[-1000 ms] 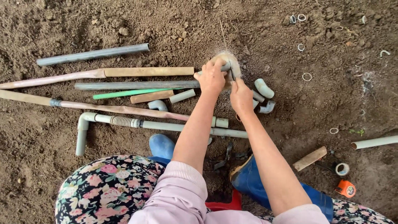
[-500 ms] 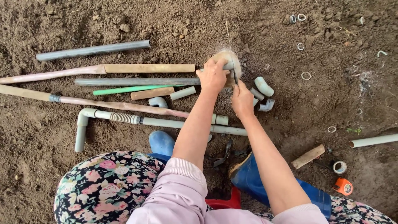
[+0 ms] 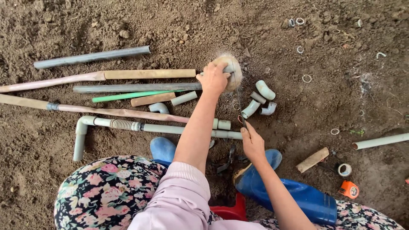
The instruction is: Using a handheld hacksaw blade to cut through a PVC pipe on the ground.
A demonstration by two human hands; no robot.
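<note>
My left hand (image 3: 214, 79) is shut on a tan ball of loose fibre (image 3: 233, 68) that sits on the soil at the right end of a dark grey pipe (image 3: 128, 88). My right hand (image 3: 253, 142) is lower down, near my blue boot (image 3: 298, 196), and its fingers pinch a thin strand of fibre (image 3: 239, 104) that runs up to the ball. Short grey elbow fittings (image 3: 265, 90) lie just to the right of the strand.
Several long pipes and sticks lie side by side on the left, among them a green rod (image 3: 128, 96) and a grey pipe with a bend (image 3: 81, 136). At the right are a white pipe (image 3: 379, 141), a tape roll (image 3: 344, 169), an orange tape measure (image 3: 349, 189) and scattered white rings.
My right hand has moved from beside the ball down towards my body, drawing out a thin strand. My left hand has stayed on the ball.
</note>
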